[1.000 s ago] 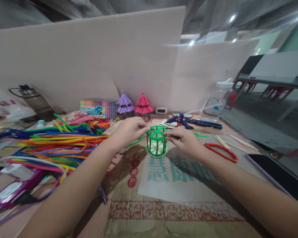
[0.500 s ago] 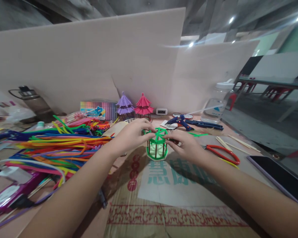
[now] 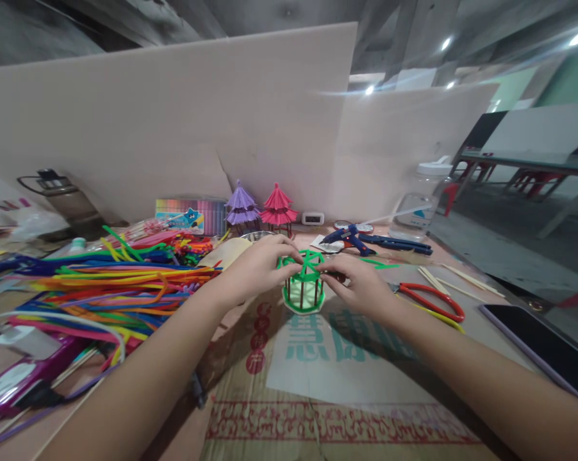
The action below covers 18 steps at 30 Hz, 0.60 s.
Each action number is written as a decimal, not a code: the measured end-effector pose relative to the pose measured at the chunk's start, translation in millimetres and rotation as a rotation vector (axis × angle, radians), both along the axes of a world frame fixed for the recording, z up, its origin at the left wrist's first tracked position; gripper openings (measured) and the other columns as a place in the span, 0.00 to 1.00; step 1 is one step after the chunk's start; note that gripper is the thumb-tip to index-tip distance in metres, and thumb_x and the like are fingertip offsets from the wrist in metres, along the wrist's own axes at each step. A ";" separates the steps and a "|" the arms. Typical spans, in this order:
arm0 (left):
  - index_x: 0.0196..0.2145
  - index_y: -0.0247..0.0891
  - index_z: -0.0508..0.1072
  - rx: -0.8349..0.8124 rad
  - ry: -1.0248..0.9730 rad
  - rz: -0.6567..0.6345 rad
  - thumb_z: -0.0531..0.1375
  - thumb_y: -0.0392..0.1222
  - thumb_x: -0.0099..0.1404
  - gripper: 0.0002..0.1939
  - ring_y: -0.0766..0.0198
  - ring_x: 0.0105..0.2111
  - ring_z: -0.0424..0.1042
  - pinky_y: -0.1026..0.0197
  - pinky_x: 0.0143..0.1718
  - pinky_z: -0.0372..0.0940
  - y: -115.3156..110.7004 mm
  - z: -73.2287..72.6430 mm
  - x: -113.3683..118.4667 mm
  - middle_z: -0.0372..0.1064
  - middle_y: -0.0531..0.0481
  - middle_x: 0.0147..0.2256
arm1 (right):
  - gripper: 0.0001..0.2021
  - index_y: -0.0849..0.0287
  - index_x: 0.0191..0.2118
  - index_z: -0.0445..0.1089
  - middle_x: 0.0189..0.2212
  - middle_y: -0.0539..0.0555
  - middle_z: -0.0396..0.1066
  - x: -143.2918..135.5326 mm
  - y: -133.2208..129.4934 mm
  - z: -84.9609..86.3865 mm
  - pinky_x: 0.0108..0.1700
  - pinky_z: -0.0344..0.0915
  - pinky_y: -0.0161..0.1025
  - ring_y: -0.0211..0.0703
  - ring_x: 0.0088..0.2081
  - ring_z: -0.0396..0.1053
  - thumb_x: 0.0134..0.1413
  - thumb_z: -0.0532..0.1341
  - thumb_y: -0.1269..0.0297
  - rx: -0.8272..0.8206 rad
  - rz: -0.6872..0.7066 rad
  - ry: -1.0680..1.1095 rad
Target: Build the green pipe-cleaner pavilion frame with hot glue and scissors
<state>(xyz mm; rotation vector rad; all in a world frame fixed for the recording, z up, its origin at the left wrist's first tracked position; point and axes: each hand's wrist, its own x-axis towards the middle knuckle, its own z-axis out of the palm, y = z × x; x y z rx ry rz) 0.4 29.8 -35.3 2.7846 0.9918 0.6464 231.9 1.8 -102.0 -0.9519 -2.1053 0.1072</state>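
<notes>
A small pavilion model [image 3: 302, 291] stands upright in front of me, with thin dark posts and a green, fuzzy-edged base. Green strips cross its top like spokes. My left hand [image 3: 270, 262] has its thumb and fingers closed on the upper left rim. From the other side, my right hand [image 3: 349, 276] pinches the upper right rim. Fingers hide parts of the rim on both sides. Beneath the model lies a printed cardboard sheet [image 3: 250, 416]. Behind it stand a finished-looking purple pavilion [image 3: 241, 205] and a pink pavilion [image 3: 278, 206].
Piled pipe cleaners [image 3: 125, 282] cover the left side. Behind my right hand lie a blue glue gun [image 3: 349, 238] and dark-handled pliers [image 3: 397, 243]. Red-handled scissors [image 3: 433, 301], thin wooden sticks [image 3: 466, 282] and a phone [image 3: 539, 346] are at right, with a clear bottle [image 3: 414, 205] farther back.
The model looks turned slightly between my hands, its top spokes now lying at another angle. Both hands keep nearly the same places on the rim.
</notes>
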 end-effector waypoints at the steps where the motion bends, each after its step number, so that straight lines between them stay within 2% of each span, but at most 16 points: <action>1: 0.40 0.41 0.77 -0.002 0.009 -0.009 0.59 0.43 0.67 0.08 0.56 0.49 0.70 0.53 0.52 0.63 -0.6 1.2 -1.2 0.71 0.46 0.45 | 0.08 0.59 0.44 0.74 0.37 0.56 0.77 0.0 -0.6 0.2 0.35 0.66 0.39 0.44 0.36 0.72 0.62 0.58 0.67 -0.006 -0.004 -0.003; 5: 0.42 0.40 0.74 -0.022 0.075 -0.026 0.61 0.41 0.62 0.10 0.54 0.50 0.68 0.53 0.50 0.63 -4.9 4.5 -3.7 0.67 0.45 0.48 | 0.11 0.59 0.48 0.72 0.32 0.54 0.75 0.2 -3.5 2.5 0.33 0.65 0.38 0.42 0.30 0.69 0.61 0.58 0.67 -0.035 -0.038 -0.031; 13: 0.40 0.41 0.72 0.036 0.074 -0.016 0.61 0.39 0.60 0.09 0.56 0.50 0.67 0.54 0.51 0.62 -5.4 -4.2 3.0 0.66 0.47 0.47 | 0.10 0.57 0.46 0.73 0.31 0.52 0.75 1.1 -4.8 6.6 0.35 0.65 0.38 0.41 0.31 0.70 0.61 0.59 0.67 -0.011 -0.051 -0.047; 15: 0.40 0.41 0.72 0.060 0.081 -0.014 0.61 0.38 0.61 0.08 0.56 0.49 0.67 0.54 0.50 0.63 -5.1 -5.6 4.1 0.66 0.48 0.46 | 0.10 0.58 0.47 0.73 0.34 0.54 0.76 0.1 -4.4 5.6 0.37 0.66 0.38 0.42 0.32 0.71 0.61 0.59 0.67 -0.008 -0.054 -0.047; 18: 0.39 0.40 0.72 0.084 0.099 -0.017 0.61 0.38 0.61 0.07 0.55 0.48 0.67 0.55 0.49 0.63 -5.3 -5.7 4.6 0.67 0.47 0.44 | 0.13 0.58 0.52 0.72 0.43 0.57 0.77 -1.8 -2.9 1.9 0.43 0.67 0.41 0.45 0.40 0.73 0.62 0.59 0.66 0.011 -0.043 -0.052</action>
